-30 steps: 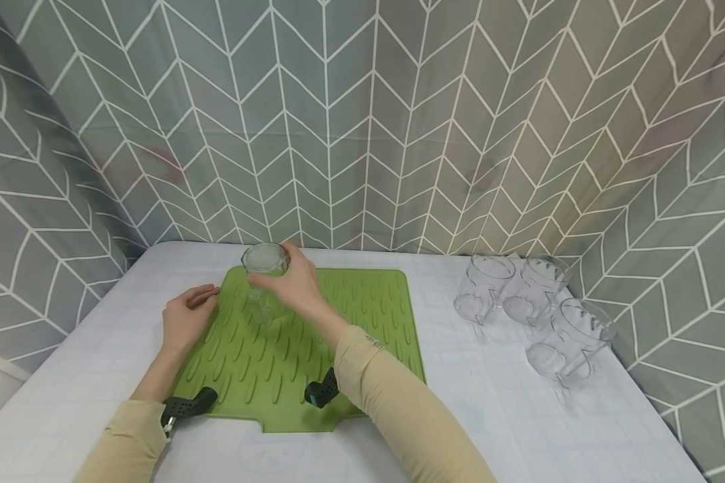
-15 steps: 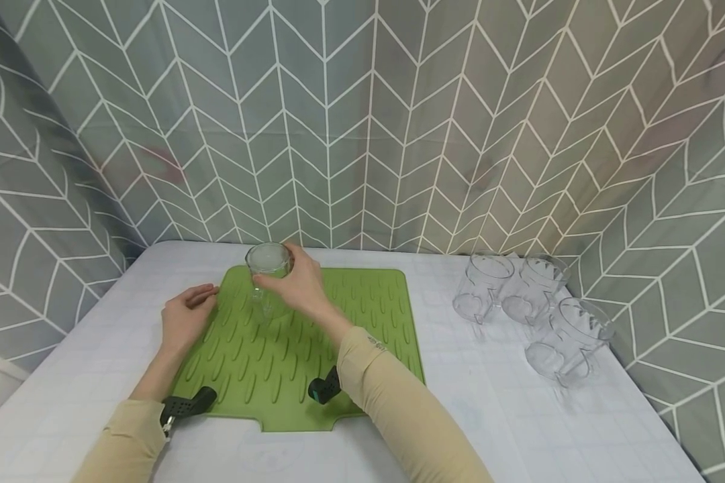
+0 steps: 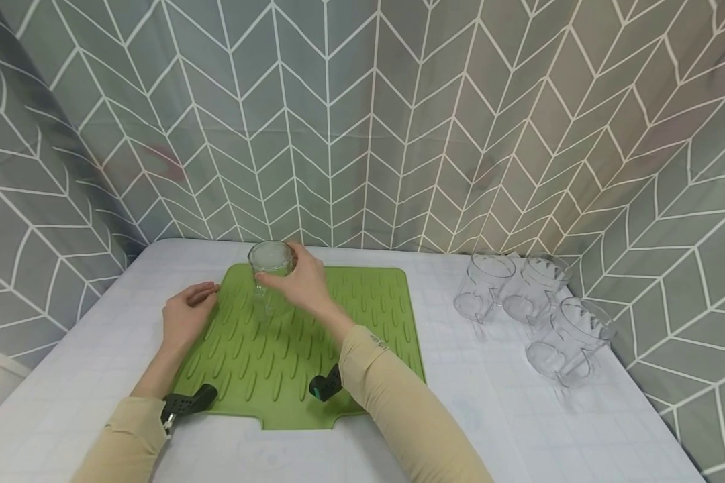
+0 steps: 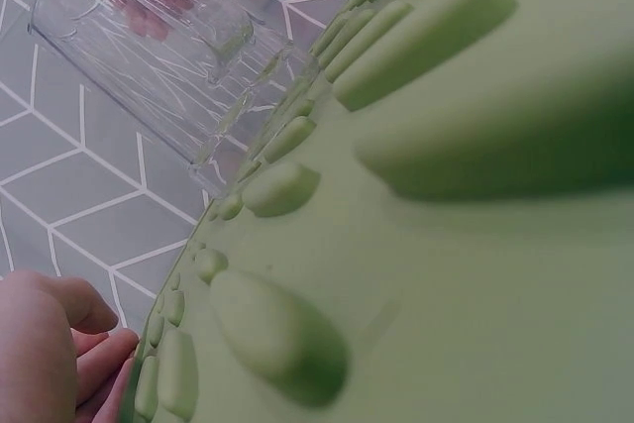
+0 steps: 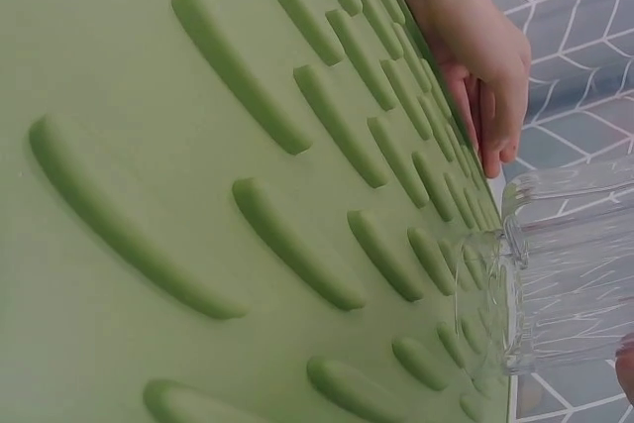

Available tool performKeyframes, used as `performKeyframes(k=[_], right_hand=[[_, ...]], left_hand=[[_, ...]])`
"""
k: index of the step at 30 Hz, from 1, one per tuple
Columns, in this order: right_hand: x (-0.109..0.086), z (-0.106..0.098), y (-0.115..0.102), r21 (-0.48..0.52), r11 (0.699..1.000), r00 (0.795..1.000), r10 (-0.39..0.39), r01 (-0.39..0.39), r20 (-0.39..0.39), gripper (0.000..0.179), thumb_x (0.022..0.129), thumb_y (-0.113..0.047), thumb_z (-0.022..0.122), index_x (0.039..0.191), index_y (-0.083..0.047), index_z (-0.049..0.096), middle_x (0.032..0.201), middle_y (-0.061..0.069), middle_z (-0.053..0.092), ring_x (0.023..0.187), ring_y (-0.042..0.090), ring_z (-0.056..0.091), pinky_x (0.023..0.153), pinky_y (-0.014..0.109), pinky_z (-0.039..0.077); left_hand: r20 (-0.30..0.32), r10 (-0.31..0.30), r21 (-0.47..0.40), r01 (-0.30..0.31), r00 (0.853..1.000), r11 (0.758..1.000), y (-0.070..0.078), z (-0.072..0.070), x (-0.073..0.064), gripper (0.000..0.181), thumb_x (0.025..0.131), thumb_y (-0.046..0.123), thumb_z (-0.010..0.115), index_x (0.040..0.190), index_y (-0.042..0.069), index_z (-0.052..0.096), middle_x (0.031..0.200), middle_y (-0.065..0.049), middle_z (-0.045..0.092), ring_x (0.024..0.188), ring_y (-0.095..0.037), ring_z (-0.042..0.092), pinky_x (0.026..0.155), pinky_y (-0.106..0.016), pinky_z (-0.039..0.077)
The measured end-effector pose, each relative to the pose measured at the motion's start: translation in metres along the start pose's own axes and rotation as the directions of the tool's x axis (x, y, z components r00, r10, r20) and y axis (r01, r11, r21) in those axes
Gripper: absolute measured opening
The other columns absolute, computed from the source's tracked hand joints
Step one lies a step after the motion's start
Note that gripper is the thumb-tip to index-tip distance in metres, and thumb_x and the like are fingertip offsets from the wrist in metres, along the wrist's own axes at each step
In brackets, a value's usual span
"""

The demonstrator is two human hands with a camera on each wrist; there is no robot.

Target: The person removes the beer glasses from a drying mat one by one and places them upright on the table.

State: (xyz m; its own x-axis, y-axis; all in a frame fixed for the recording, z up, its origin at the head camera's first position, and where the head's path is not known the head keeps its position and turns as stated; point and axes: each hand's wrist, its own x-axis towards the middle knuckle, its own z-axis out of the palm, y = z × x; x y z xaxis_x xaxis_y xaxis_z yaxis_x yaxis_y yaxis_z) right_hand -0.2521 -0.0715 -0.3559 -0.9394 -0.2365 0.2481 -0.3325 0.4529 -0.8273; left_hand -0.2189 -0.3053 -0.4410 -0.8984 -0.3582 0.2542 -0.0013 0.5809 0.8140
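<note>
My right hand [image 3: 305, 278] grips a clear glass mug [image 3: 272, 258] over the far left part of a green ridged drying mat [image 3: 314, 342]. The mug looks upside down, a whitish disc like its base on top. In the left wrist view the mug [image 4: 149, 56] has its lower end at the mat's surface; whether it touches is hard to tell. My left hand [image 3: 187, 315] rests at the mat's left edge, its fingertips at the rim. In the right wrist view that left hand [image 5: 480, 56] shows loosely bent fingers.
Three clear glass mugs stand together on the right of the white-covered table [image 3: 471, 416]: a left one [image 3: 480, 288], a back one [image 3: 528, 292] and a front one [image 3: 568, 342]. A grey patterned curtain [image 3: 350, 121] hangs behind and at both sides.
My right hand has shifted slightly to the right with the glass mug still in its grip. The left hand stays at the mat's edge.
</note>
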Motion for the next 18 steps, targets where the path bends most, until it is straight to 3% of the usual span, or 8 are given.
performKeyframes(k=[18], right_hand=[[-0.0003, -0.0044, 0.0004, 0.012, 0.999, 0.998, 0.052, -0.052, -0.023, 0.078, 0.076, -0.035, 0.085, 0.142, -0.011, 0.052, 0.126, 0.010, 0.065, 0.112, 0.024, 0.061, 0.093, 0.035, 0.052]], left_hand=[[0.014, -0.007, -0.004, 0.007, 1.000, 1.000, 0.0013, -0.0012, -0.0011, 0.037, 0.100, 0.021, 0.056, 0.131, 0.002, 0.064, 0.123, -0.016, 0.070, 0.079, 0.025, 0.047, 0.078, 0.000, 0.040]])
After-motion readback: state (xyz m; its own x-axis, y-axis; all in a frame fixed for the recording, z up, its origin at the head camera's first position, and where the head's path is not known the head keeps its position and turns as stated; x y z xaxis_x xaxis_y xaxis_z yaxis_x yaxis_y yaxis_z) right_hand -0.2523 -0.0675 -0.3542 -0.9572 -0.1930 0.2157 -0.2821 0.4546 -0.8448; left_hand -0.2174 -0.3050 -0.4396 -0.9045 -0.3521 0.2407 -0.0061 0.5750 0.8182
